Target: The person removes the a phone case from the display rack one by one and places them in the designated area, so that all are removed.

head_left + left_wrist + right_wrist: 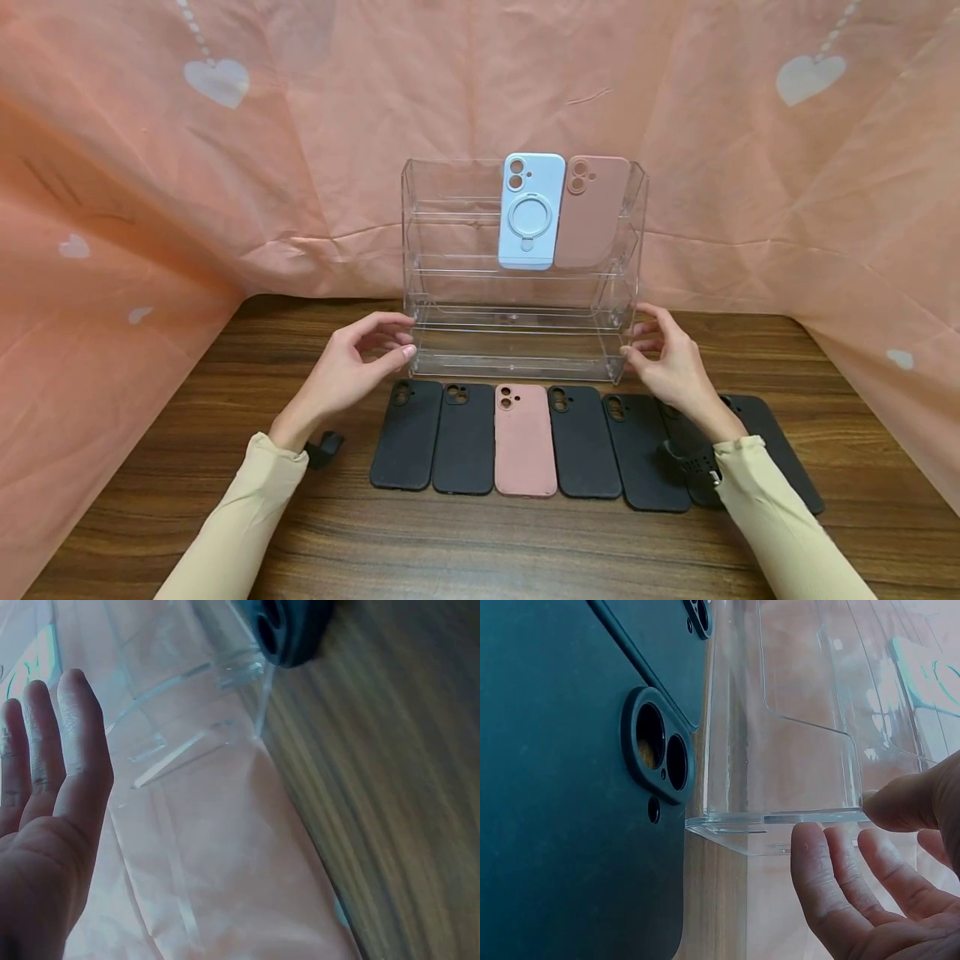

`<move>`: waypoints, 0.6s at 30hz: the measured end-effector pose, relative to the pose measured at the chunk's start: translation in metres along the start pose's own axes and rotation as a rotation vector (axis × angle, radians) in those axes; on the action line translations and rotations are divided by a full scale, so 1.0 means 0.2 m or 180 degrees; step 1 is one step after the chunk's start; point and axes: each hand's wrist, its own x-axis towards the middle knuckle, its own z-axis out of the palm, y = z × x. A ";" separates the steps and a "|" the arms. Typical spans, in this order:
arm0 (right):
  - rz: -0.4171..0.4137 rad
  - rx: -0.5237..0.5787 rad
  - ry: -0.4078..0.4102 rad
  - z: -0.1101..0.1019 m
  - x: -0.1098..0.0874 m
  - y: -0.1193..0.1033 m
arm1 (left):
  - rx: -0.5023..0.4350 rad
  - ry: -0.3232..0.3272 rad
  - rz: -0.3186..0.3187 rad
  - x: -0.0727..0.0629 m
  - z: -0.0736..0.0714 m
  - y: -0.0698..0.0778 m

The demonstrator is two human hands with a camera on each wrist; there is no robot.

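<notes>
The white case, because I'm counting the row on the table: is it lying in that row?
No, the white case sits in the upper part of the clear rack, beside a pink case.

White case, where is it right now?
In the head view, the white case stands high in the rack, right of centre, just left of a pink case.

We find the left forearm [232, 533] and right forearm [783, 521] extended forward, angled inward. The left hand [352, 363] presents nearly straight fingers [81, 742], the left thumb [392, 359] spread from them. The right hand [672, 364] shows slightly bent fingers, the right thumb [909, 802] opposing; we cannot determine its pressure.
</notes>
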 end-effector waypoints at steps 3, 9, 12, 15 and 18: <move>0.0007 -0.0009 -0.0005 0.00 0.00 0.00 | -0.0075 0.0000 0.0054 0.03 0.01 0.02; 0.0029 0.0004 -0.0018 0.00 0.00 0.00 | -0.0120 0.0055 0.0235 0.09 0.04 0.06; 0.0045 0.0026 -0.0020 0.00 0.00 0.00 | -0.0210 0.0118 0.0360 0.13 0.06 0.07; 0.0033 0.0047 -0.0023 0.00 0.00 0.00 | -0.0316 0.0197 0.0491 0.16 0.08 0.09; 0.0015 0.0058 -0.0038 0.00 0.00 0.01 | -0.0393 0.0271 0.0599 0.19 0.10 0.11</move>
